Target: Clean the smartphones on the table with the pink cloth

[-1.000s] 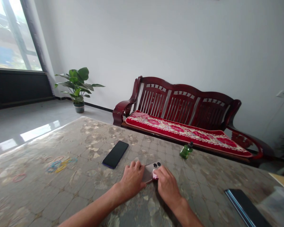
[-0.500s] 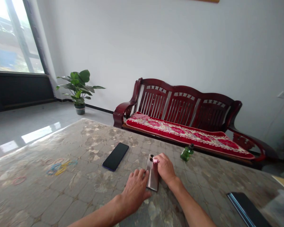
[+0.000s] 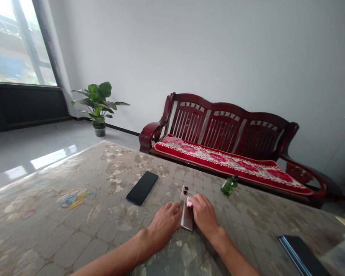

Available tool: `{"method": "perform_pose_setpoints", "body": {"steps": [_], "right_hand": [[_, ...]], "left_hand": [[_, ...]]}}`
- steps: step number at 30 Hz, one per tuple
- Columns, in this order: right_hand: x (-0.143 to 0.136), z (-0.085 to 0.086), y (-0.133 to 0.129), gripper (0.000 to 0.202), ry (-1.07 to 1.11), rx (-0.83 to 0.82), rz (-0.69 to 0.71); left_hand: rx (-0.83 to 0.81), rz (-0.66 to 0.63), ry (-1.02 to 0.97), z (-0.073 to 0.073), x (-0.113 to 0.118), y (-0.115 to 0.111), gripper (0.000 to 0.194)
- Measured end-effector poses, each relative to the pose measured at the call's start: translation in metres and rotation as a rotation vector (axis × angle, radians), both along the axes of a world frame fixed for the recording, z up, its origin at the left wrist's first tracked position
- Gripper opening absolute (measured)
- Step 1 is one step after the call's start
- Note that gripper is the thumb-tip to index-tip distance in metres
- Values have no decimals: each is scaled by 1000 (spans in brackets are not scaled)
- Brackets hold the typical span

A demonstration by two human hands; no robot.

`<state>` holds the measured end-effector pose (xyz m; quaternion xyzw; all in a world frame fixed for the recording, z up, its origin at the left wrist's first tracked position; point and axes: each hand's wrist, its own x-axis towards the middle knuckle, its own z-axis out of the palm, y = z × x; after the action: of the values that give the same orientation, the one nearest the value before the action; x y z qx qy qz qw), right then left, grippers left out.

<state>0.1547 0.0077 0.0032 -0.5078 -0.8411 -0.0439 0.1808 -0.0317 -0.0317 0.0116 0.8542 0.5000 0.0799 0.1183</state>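
Observation:
A smartphone (image 3: 186, 218) with a shiny bronze-grey back and two round dark camera lenses lies face down on the table. My left hand (image 3: 165, 222) grips its left edge, fingers bent and thumb low by the side. Pinched in my right hand (image 3: 204, 215) is a small pink cloth (image 3: 189, 202), pressed on the phone's back below the lenses. My right palm hides part of the phone's right edge. To the left a second smartphone (image 3: 142, 188) lies with its black screen up. Beyond my right hand stands a green bottle (image 3: 229, 185) with a dark cap.
Coloured rubber bands (image 3: 76, 199) lie on the left of the patterned tablecloth (image 3: 74, 237). Dark stacked phones (image 3: 301, 255) are at the lower right. Past the table stand a red wooden bench (image 3: 212, 126) and a potted plant (image 3: 99, 103).
My right hand has slid the pink cloth down from beside the lenses. My left hand has drawn its fingers and thumb in against the phone's left edge. The view shifted slightly.

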Motion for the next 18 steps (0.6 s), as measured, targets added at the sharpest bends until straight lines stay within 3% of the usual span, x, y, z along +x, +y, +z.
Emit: {"method": "perform_pose_setpoints", "body": {"steps": [6,14,18], "right_hand": [[-7,3,38,22,-54,-3,-118],[-6,5,2,29,-97,1,-7],[-5,7,9,29,-110,1,-20]], "left_hand": [[34,-22,61,-7,3,2,33],[65,-54,87,-10,5,4,32],[120,-98,104,-15,5,4,28]]}}
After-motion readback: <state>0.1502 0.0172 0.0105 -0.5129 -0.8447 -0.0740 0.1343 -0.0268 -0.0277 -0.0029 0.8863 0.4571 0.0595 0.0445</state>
